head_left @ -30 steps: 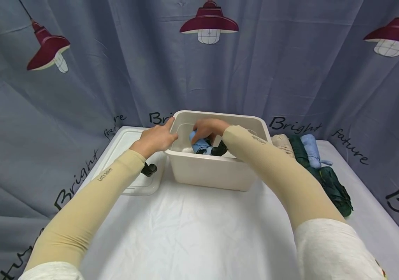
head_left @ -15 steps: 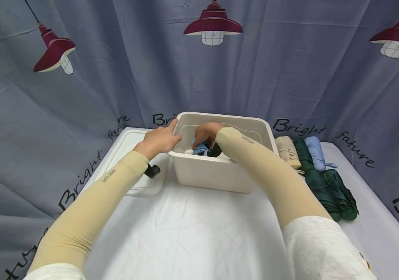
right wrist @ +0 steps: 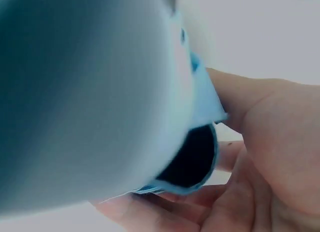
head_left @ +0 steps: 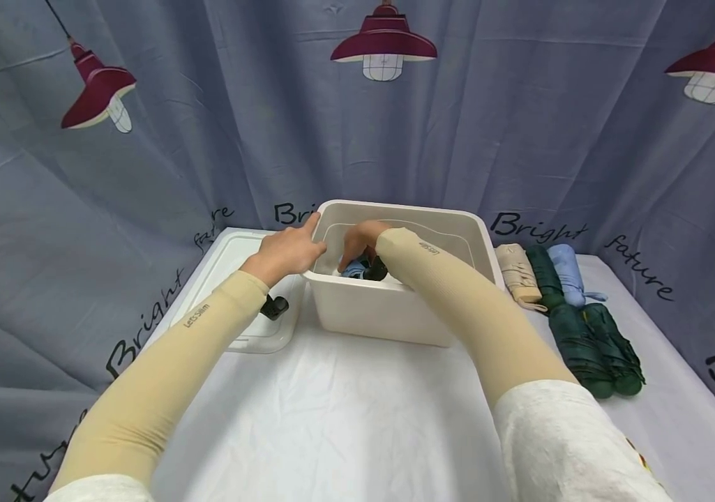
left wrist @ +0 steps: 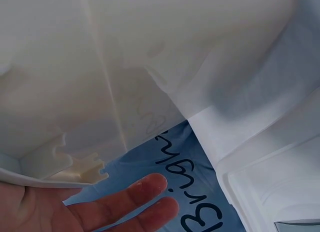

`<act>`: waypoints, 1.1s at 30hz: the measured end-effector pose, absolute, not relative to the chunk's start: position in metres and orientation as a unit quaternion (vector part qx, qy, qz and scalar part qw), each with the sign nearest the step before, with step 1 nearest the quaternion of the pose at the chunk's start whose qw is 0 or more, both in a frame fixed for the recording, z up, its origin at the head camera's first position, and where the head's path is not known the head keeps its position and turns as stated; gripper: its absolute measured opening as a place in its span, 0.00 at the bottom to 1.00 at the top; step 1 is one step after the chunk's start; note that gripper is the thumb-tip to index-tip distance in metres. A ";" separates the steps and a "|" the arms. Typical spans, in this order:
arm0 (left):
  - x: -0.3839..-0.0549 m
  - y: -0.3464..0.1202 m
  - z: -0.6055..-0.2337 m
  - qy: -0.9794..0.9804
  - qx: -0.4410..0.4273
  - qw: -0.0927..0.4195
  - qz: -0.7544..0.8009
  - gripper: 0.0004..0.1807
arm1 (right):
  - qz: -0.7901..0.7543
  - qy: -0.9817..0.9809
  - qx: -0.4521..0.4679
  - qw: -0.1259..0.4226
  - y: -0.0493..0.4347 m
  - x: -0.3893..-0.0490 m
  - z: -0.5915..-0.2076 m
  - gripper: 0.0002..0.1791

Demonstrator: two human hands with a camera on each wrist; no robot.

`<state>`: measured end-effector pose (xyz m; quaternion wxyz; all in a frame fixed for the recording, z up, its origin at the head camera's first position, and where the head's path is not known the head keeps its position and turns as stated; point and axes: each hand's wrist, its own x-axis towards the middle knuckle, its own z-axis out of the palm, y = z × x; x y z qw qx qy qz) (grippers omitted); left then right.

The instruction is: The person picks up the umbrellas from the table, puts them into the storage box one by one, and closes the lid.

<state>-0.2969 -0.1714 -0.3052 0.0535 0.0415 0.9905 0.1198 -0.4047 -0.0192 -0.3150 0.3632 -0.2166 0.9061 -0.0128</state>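
A white plastic bin [head_left: 382,307] stands at the middle of the table. My left hand [head_left: 284,252] rests on its left rim, with straight fingers outside the wall in the left wrist view and the thumb toward the inside. Down inside the bin, my right hand [head_left: 360,240] holds a blue folded umbrella [head_left: 354,269]. In the right wrist view its fingers curl round the blue cloth [right wrist: 207,99], whose folded end shows a dark opening. A large blurred pale shape covers the left of that view. The bin's front wall hides the umbrella's lower side.
The bin's white lid [head_left: 247,341] lies to the left, partly under my left arm. Right of the bin lie several folded umbrellas: a beige one [head_left: 515,272], dark green ones [head_left: 577,341] and a light blue one [head_left: 566,272]. A grey-blue curtain [head_left: 257,125] hangs behind the table.
My right hand has moved left and lower inside the bin with the blue umbrella. The left hand stays on the rim. The whole view has shifted slightly.
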 end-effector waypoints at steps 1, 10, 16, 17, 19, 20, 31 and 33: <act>-0.297 -0.171 -0.305 0.991 0.041 0.054 0.119 0.42 | -0.014 0.906 -0.215 0.363 -0.019 -0.405 -0.316 0.30; -0.299 -0.166 -0.307 0.990 0.050 0.057 0.119 0.42 | -0.075 0.903 -0.193 0.376 -0.017 -0.404 -0.322 0.20; -0.299 -0.164 -0.305 0.990 0.052 0.057 0.118 0.42 | -0.181 0.865 -0.148 0.444 -0.022 -0.401 -0.321 0.18; -0.298 -0.164 -0.304 0.990 0.052 0.058 0.118 0.42 | -0.191 0.860 -0.143 0.451 -0.023 -0.401 -0.321 0.18; -0.298 -0.164 -0.304 0.990 0.051 0.063 0.119 0.42 | -0.200 0.856 -0.138 0.456 -0.023 -0.402 -0.320 0.20; -0.299 -0.164 -0.304 0.989 0.051 0.065 0.119 0.42 | -0.200 0.855 -0.137 0.458 -0.022 -0.402 -0.319 0.20; -0.299 -0.170 -0.305 0.989 0.038 0.066 0.124 0.42 | -0.166 0.853 -0.172 0.465 -0.022 -0.397 -0.311 0.11; -0.298 -0.171 -0.305 0.989 0.039 0.065 0.125 0.42 | -0.169 0.850 -0.168 0.470 -0.022 -0.397 -0.309 0.15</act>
